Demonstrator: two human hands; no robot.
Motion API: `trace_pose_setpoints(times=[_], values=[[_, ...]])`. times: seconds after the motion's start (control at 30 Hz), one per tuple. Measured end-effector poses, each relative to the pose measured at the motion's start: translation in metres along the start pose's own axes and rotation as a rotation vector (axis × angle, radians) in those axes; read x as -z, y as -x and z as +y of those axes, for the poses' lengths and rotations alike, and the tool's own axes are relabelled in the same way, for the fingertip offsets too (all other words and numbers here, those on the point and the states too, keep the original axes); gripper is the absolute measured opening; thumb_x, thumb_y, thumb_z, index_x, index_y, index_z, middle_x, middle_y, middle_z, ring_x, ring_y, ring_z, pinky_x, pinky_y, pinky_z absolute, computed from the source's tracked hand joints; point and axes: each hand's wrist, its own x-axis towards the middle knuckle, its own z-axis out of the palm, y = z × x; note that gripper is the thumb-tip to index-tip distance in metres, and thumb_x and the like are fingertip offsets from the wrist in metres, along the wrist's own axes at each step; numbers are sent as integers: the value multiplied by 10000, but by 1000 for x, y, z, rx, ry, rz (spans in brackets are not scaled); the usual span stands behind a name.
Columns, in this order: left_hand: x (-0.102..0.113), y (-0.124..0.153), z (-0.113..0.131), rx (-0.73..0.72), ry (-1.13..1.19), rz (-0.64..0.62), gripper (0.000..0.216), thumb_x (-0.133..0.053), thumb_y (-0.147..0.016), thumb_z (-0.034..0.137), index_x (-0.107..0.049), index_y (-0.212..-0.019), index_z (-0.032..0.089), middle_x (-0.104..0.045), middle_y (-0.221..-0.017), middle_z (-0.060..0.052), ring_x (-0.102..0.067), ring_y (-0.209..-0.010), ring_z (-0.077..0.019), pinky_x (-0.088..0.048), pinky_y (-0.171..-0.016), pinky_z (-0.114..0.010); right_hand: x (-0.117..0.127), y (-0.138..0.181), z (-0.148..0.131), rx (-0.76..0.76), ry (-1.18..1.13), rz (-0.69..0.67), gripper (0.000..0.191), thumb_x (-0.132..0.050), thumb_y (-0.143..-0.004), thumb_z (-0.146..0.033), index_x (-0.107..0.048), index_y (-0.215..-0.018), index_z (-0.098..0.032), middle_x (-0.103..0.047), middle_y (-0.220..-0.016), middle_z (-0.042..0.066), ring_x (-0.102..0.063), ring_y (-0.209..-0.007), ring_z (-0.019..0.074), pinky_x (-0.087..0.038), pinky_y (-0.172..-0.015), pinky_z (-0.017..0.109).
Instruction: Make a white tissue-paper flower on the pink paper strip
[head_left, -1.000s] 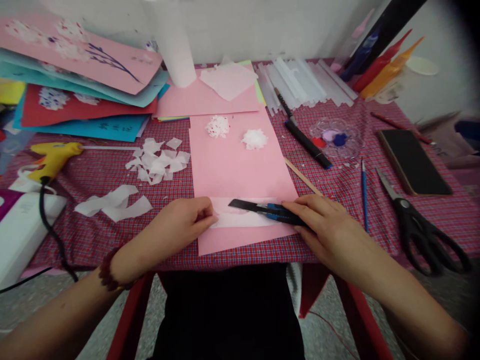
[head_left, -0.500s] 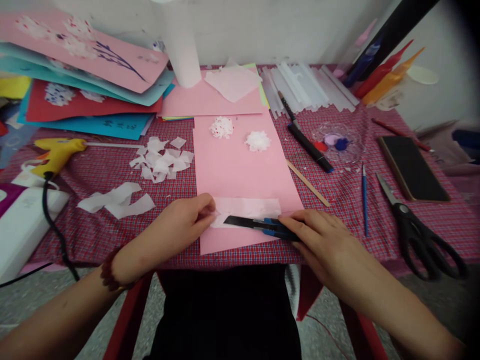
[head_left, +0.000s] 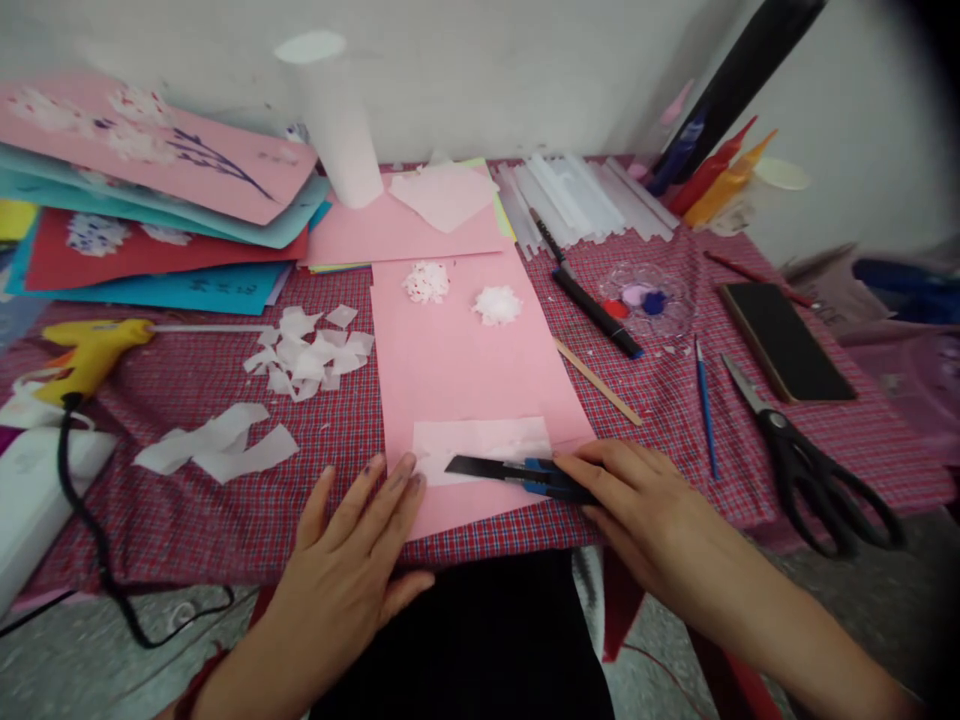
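Your right hand grips the black-and-blue utility knife, its blade pointing left over the thin white paper strip on the pink rectangular card. Your left hand lies flat, fingers spread at the card's left edge, probably steadying it; the card likely shields the red-checked, cloth-covered surface.

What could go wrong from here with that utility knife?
The utility knife in the right hand points toward the left hand, so a slip might cut its fingers. The blade is over white paper lying on a pink sheet; pressing hard could score that sheet too.
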Motion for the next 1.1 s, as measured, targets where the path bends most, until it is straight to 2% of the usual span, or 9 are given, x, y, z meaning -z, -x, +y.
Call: trace_pose_setpoints(times=[0.2,0.33,0.43,0.53,0.7,0.8,0.9,1.0,1.1], values=[[6,-3,-7,-29,65,159,432,-420,-892,440,-565,-1182,154,-577,-1268,-130,-451,-1212,-311,-231,-1074,-491,-1,30,13,-119,-32,47,421,-466,-885,-147,-466,-1301,-210,-541,-1176,120,-551,-1051,262,-479,-890,467],[22,-12,-26,-31,246,202,194,-481,-866,258,-602,-1017,235,-627,-1140,-79,-532,-1080,-263,-356,-978,-451,9,44,22,-196,-76,213,447,-479,-892,-177,-416,-1333,-214,-526,-1168,119,-552,-1058,251,-498,-883,418],[26,-37,-34,1,396,33,160,-505,-863,243,-605,-987,247,-640,-1009,-39,-571,-962,-212,-437,-866,-368,17,44,28,-223,-60,310,428,-477,-894,-159,-415,-1312,-227,-540,-1125,108,-567,-1024,236,-503,-875,408],[22,-80,-22,-78,460,-206,183,-469,-890,271,-596,-1021,257,-623,-1013,-24,-573,-927,-187,-453,-813,-331,19,39,34,-189,-35,283,393,-493,-890,-153,-447,-1273,-228,-551,-1109,98,-568,-1008,225,-500,-874,406],[19,-137,14,-208,341,-341,200,-513,-853,317,-583,-974,175,-605,-918,-61,-555,-849,-222,-444,-778,-389,19,32,42,-142,-59,195,401,-510,-873,-127,-471,-1267,-190,-542,-1164,102,-543,-1050,219,-472,-913,390],[21,-149,21,-228,338,-417,169,-550,-813,321,-576,-831,154,-571,-809,-54,-530,-787,-220,-437,-726,-383,23,29,43,-121,-75,179,395,-518,-865,-116,-493,-1254,-175,-551,-1169,99,-535,-1061,218,-456,-928,381],[22,-152,18,-212,471,-485,137,-520,-817,251,-560,-720,163,-541,-750,-32,-515,-744,-184,-423,-685,-330,25,26,44,-96,-78,172,381,-514,-864,-105,-514,-1241,-163,-565,-1154,96,-534,-1042,217,-453,-911,377],[22,-151,14,-179,612,-530,152,-499,-825,207,-566,-695,166,-535,-734,-15,-512,-725,-153,-410,-667,-290,26,25,44,-90,-94,140,380,-501,-873,-112,-518,-1249,-167,-573,-1152,88,-532,-1030,215,-445,-900,379],[22,-149,12,-149,643,-550,133,-511,-819,201,-572,-708,160,-542,-743,-14,-514,-730,-146,-406,-670,-283,25,27,43,-91,-102,114,374,-488,-891,-142,-519,-1261,-184,-576,-1161,81,-529,-1034,216,-429,-902,386]])
